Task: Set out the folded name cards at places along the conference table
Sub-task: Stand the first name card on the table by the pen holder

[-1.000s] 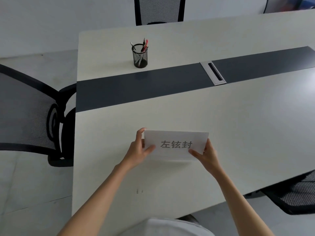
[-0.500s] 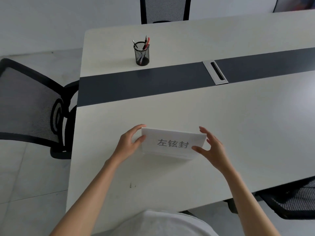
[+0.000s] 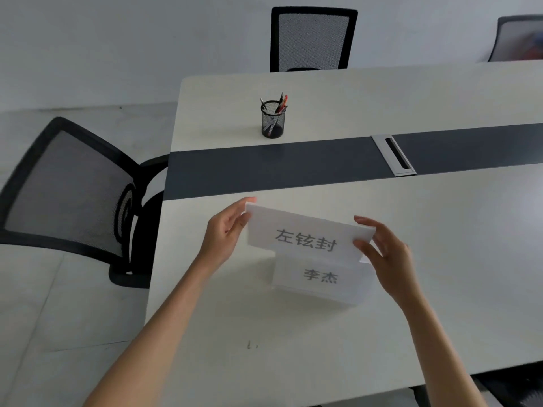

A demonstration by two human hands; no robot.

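A white folded name card (image 3: 305,236) printed with three dark characters is held just above the conference table (image 3: 293,333). My left hand (image 3: 226,233) pinches its left edge and my right hand (image 3: 382,251) pinches its right edge. Under and a little in front of it, a second white name card (image 3: 323,282) with two characters rests on the table, its top hidden by the raised card.
A black mesh pen cup (image 3: 272,120) with pens stands on the far half, beyond the dark centre strip (image 3: 264,168) and its metal cable slot (image 3: 395,155). Mesh chairs stand at the table's left end (image 3: 67,186), far side (image 3: 313,39) and near right corner (image 3: 514,389).
Both hands have closed on the top card's ends and lifted it off the table toward the far side, uncovering a second card beneath. The view has shifted left.
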